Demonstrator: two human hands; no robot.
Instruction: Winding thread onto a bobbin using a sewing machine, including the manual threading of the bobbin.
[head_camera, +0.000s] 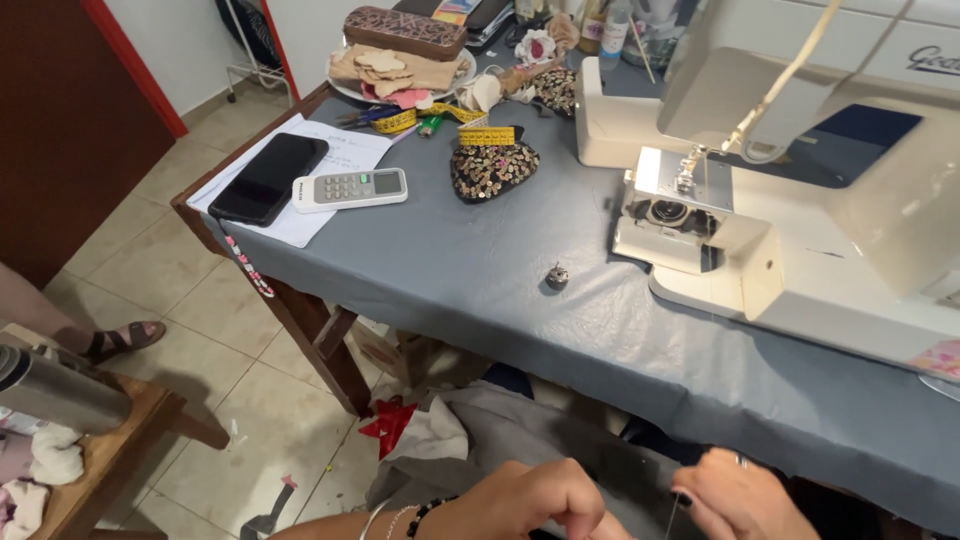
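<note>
At the bottom edge of the head view, below the table's front edge, my left hand (525, 500) is curled with its fingers closed; what it holds is hidden. My right hand (735, 497) pinches a thin thread (672, 510) that runs down from its fingertips. Both hands hover over my lap, above grey fabric (480, 425). A small metal bobbin case (556, 277) lies on the grey tablecloth (470, 260), left of the white sewing machine (800, 230), whose bobbin compartment (668, 213) stands open.
A black phone (268, 176) and a white remote (350, 188) rest on papers at the table's left corner. Behind them are a yellow tape measure (487, 135), a sequined piece (490, 167) and a plate of fabric pieces (395, 70). Another person's sandalled foot (122, 340) is on the floor at left.
</note>
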